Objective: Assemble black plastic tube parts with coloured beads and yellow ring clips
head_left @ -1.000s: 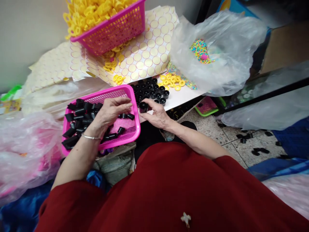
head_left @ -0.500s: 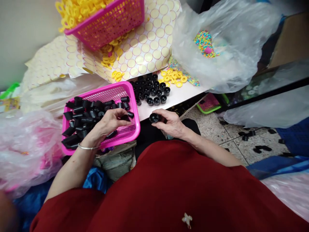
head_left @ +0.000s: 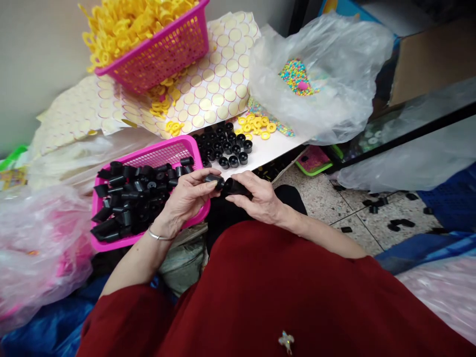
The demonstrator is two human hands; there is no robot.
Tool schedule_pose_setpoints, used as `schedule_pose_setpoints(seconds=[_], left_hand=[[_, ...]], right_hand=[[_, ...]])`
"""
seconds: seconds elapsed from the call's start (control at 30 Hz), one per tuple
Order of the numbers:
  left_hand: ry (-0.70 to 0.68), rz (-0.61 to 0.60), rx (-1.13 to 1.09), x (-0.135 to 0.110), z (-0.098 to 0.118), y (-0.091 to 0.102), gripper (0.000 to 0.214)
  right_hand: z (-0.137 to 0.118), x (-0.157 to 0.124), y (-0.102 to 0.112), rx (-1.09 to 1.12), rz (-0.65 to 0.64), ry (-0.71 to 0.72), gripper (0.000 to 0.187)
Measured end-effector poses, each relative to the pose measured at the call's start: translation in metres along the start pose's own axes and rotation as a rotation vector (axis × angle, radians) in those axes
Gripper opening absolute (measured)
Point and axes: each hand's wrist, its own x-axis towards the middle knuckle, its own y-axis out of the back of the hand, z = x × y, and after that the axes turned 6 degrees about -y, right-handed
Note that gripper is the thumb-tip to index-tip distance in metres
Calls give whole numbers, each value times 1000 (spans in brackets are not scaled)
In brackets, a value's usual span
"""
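Between thumb and fingers my left hand [head_left: 191, 196] grips a small black plastic cylinder [head_left: 213, 181]. My right hand [head_left: 260, 195] is closed around a larger black plastic cup [head_left: 236, 188], its open end turned toward the cylinder. The two pieces meet or nearly touch; I cannot tell if one is inside the other. Left of my hands, a pink basket [head_left: 148, 146] holds many loose black tubes [head_left: 137, 186]. Behind my hands, black round cups [head_left: 233, 161] stand grouped on the white table [head_left: 266, 153], beside a small pile of yellow rings [head_left: 260, 124].
A second pink basket [head_left: 163, 59], heaped with yellow rings, stands on sticker sheets [head_left: 219, 74]. A clear plastic bag [head_left: 334, 89] with coloured beads lies at the back right. Black pieces [head_left: 400, 224] are scattered on the tiled floor. A plastic bag [head_left: 40, 248] bulges at left.
My left hand has moved right, out of the pink basket, bringing a black cylinder to the cup. The cup in my right hand has turned to face left. The view has shifted slightly.
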Motion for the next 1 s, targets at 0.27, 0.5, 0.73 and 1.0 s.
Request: schedule_pose_setpoints(seconds=[0.27,0.5,0.73,1.0], left_hand=[[-43,58,36,0,-3,-2,38],[-103,113,95,1,-10,-1,41],[-382,-17,636,-2,-30,5,54],[-671,-144,1284,-14,-53,7,82]], right_hand=[[2,0,0,-55,-21,7,33],[4,0,-1,-89,-30,9,33],[2,-1,-6,-78,-81,-43,35],[33,-1,-15,-71,5,-216,28]])
